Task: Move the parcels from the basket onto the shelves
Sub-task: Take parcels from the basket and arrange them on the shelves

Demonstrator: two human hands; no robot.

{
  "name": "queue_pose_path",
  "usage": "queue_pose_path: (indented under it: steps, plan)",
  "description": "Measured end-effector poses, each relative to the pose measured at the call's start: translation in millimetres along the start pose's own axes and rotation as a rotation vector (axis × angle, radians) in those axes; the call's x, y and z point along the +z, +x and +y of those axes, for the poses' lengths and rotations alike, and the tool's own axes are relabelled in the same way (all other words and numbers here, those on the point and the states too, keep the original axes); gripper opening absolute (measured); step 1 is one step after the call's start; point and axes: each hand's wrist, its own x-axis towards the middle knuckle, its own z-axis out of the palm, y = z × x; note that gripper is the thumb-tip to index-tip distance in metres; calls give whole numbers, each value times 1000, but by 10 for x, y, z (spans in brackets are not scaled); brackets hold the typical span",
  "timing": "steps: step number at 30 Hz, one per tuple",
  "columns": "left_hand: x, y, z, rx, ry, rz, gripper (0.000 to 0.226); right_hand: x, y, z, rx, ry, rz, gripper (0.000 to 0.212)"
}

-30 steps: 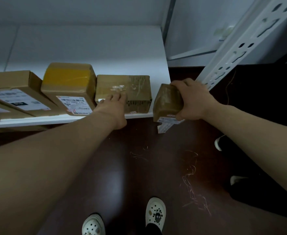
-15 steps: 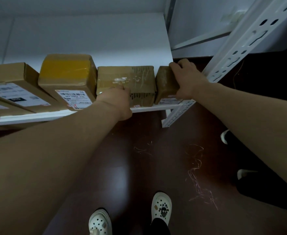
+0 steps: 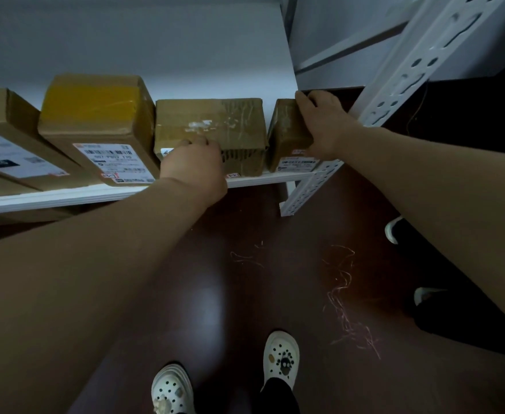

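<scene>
A small brown parcel stands at the right end of the white shelf, and my right hand grips its right side and top. Beside it on the left sits a wider taped brown parcel; my left hand holds its front edge with curled fingers. Further left stand a parcel with yellow tape and a flat brown box with a label. The basket is not in view.
A white perforated shelf post rises at the right, just past the small parcel. Below is dark brown floor with my two white clogs. A dark shape with white shoes lies at the right.
My right hand carried the small parcel from in front of the shelf edge onto the shelf's right end, against the taped parcel. My left hand's fingers curled on the taped parcel's front.
</scene>
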Motion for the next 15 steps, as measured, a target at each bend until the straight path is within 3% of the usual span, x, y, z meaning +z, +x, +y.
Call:
queue_pose_path:
  steps: [5,9,15]
  plan:
    - [-37,61,15,6,181,2,33,-14,-15,-2,-44,-52,11,107]
    - [-90,161,-86,48,298,100,28,48,-34,7,-72,-184,76,106]
    - [2,275,-150,129,243,143,48,236,86,82,-111,-183,116,105]
